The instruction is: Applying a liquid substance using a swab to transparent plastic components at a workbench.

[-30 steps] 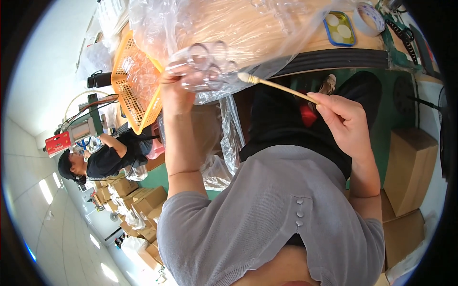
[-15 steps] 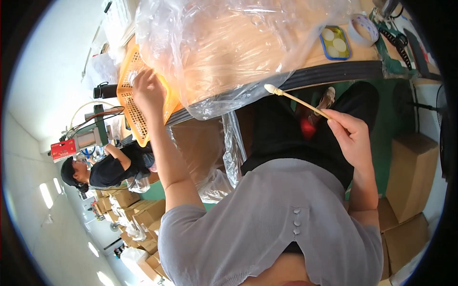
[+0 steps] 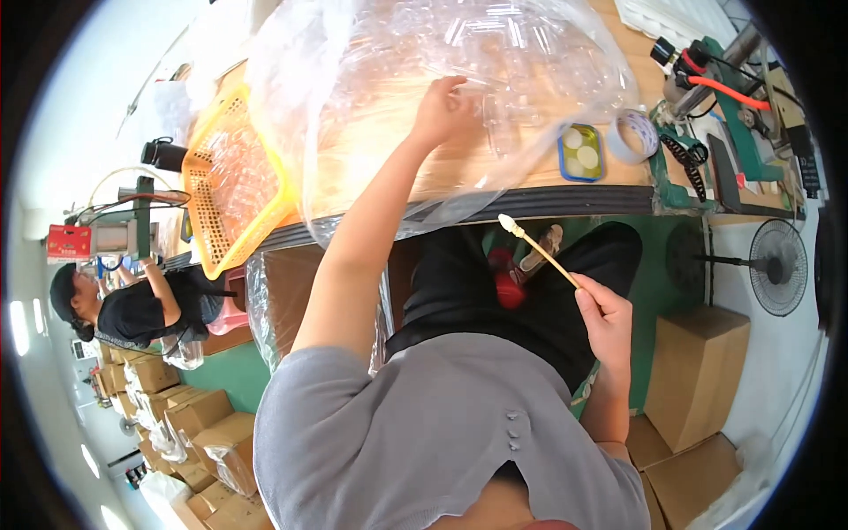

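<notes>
Head view shows your left hand (image 3: 449,110) stretched up onto the workbench (image 3: 618,199), fingers curled over the clear plastic bag (image 3: 397,97) that covers most of the wooden top. Whether those fingers pinch the film or a clear piece inside it, you cannot tell from this angle. Your right hand (image 3: 608,322) sits low over your lap, closed around a thin wooden stick (image 3: 541,250) whose pale tip points up toward the bench edge.

Risks as they look from here: the bag hangs past the front edge, so a pull from your left hand could drag it and the clear parts inside off the bench. The stick tip is close to that hanging film and could snag or pierce it. The small blue tin (image 3: 580,152) and the roll of tape (image 3: 634,135) lie just beside the bag and might get swept along.

Hard to read: the bag's contents blur into glare, and the yellow basket (image 3: 221,177) load is equally unclear. A red object (image 3: 503,281) near your knees is mostly hidden.
</notes>
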The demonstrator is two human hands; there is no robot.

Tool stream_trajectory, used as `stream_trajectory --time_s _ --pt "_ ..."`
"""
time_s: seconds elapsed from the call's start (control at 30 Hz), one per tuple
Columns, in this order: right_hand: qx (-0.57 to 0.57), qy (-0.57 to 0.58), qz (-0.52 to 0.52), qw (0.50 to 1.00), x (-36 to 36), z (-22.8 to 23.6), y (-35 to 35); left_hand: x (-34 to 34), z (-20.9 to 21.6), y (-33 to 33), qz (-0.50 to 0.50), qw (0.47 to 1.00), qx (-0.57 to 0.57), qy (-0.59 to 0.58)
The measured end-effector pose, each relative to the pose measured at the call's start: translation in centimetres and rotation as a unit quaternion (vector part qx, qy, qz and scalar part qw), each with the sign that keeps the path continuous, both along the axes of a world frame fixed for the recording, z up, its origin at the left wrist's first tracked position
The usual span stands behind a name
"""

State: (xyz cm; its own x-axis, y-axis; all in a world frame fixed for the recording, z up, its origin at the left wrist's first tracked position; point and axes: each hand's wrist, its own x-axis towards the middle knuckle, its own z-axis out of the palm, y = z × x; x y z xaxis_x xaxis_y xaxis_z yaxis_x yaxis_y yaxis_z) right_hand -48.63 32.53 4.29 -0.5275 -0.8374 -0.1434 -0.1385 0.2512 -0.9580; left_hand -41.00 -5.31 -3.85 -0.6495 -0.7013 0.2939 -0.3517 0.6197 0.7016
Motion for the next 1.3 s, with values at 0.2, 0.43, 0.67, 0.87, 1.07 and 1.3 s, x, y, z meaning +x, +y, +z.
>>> stream_trajectory --time_s 0.2,0.43,0.67,0.87,1.07,1.3 --pt "0.01 -0.059 -0.054 0.997 -0.9 -1.5 0.8 2.0 3.2 6.9 -0.073 0.991 -0.107 -0.044" --pt "0.009 -0.044 -0.037 0.998 -1.6 0.2 -0.8 0.3 2.1 9.4 -0.008 0.984 -0.133 -0.115" --pt "-0.021 -0.059 -0.051 0.997 -1.2 -0.7 -0.2 2.0 0.4 6.3 0.103 0.986 -0.126 -0.033" --pt "-0.035 -0.019 -0.036 0.999 -1.0 -1.7 -0.1 1.4 4.2 0.4 -0.046 0.998 -0.005 -0.038" --pt "-0.039 -0.023 -0.033 0.998 -0.3 -1.4 -0.5 -4.0 5.7 -2.6 -0.225 0.938 0.042 -0.261" --pt "-0.041 -0.038 -0.042 0.998 -0.7 -1.9 0.2 -3.6 5.4 1.2 -0.212 0.937 -0.022 -0.277"
